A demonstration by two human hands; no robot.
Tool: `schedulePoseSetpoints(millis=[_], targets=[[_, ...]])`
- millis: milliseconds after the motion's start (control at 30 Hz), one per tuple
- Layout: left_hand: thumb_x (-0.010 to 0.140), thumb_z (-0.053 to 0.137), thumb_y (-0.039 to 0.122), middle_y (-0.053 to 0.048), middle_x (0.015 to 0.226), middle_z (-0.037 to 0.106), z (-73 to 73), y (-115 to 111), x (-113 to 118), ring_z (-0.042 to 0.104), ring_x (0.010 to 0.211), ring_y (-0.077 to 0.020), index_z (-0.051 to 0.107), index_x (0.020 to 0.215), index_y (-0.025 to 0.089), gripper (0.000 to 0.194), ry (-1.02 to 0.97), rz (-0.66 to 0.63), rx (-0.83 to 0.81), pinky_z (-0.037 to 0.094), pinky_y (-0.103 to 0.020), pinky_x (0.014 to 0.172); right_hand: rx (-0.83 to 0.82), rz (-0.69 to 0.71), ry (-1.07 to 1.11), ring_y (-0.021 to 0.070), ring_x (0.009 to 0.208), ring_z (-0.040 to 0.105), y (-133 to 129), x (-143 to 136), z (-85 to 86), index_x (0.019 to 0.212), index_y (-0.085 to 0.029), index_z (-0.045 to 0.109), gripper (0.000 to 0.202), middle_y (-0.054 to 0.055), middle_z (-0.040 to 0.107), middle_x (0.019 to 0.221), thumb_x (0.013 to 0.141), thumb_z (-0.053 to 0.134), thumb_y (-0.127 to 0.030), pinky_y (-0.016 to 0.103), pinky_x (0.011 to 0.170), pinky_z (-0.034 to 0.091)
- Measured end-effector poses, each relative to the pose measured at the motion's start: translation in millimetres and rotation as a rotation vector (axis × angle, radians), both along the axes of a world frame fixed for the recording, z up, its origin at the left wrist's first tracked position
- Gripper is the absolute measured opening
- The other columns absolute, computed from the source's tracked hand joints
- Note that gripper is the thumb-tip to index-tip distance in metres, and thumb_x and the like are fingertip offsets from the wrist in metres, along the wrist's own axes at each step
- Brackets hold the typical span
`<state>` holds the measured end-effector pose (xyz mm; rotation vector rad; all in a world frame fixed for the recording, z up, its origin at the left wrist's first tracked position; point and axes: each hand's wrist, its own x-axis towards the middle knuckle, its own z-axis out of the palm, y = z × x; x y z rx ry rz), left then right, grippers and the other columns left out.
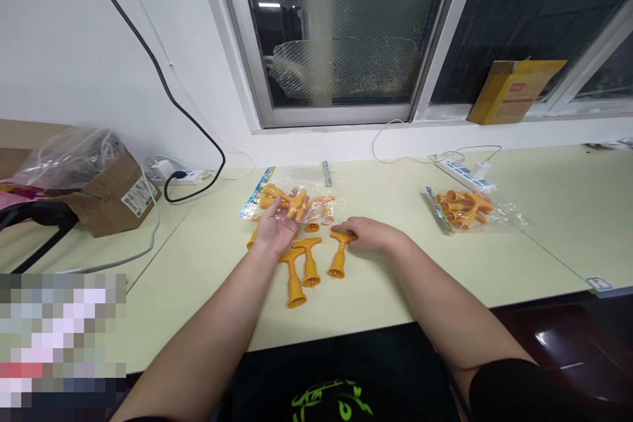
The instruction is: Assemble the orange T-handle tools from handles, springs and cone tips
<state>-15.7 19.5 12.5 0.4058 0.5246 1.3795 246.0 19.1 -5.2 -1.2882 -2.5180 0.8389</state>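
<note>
Palm up, my left hand [277, 229] has its fingers curled around an orange plastic piece [297, 204] with a T-shaped handle. Behind it lies a clear plastic bag [309, 178] with a colourful printed edge; I cannot tell which orange pieces there are inside it. The fingers of my right hand [370, 235] are closed on the handle of another orange T-handled piece [338, 257], its flared end on the table. Between my hands, more such pieces [310, 265] lie loose, one [293, 280] nearest me. Part of the group is hidden by my left hand.
A filled bag of orange pieces [462, 208] lies at the right, before a power strip [465, 175]. At the left stand an open cardboard box [106, 201] and a black cable [165, 82]. A yellow carton [517, 92] leans against the window.
</note>
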Motion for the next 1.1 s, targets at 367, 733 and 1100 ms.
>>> schedulePoseSetpoints(millis=[367,733,1100], targets=[[0.101,0.051,0.031,-0.018,0.123,0.073,3.4,-0.6,-2.9,0.069,0.12,-0.0316,0.063,0.13,0.01,0.038,0.007,0.02,0.004,0.058,-0.051,0.102,-0.325,-0.001,0.213,0.016,0.079,0.065,5.1,11.9,13.1,0.097,-0.018,0.07,0.027,0.002,0.073,0.092,0.07,0.07,-0.015,0.027,0.069,0.051],[0.102,0.051,0.035,-0.018,0.12,0.074,4.2,-0.3,-4.6,0.07,0.119,-0.0308,0.066,0.123,0.011,0.035,0.0,0.041,0.013,0.058,-0.051,0.103,-0.452,-0.252,1.231,0.0117,0.062,0.069,9.1,37.5,38.8,0.093,-0.023,0.056,0.029,-0.003,0.071,0.076,0.07,0.073,-0.018,0.025,0.063,0.059],[0.101,0.054,0.032,-0.013,0.123,0.075,-0.3,-3.6,4.1,0.072,0.117,-0.0284,0.062,0.136,0.018,0.038,0.019,0.009,0.065,0.051,-0.054,0.111,-0.543,-0.376,1.48,0.0181,0.1,0.075,3.3,-14.7,28.7,0.095,-0.021,0.064,0.023,0.004,0.073,0.092,0.078,0.08,-0.025,0.033,0.098,0.062]])
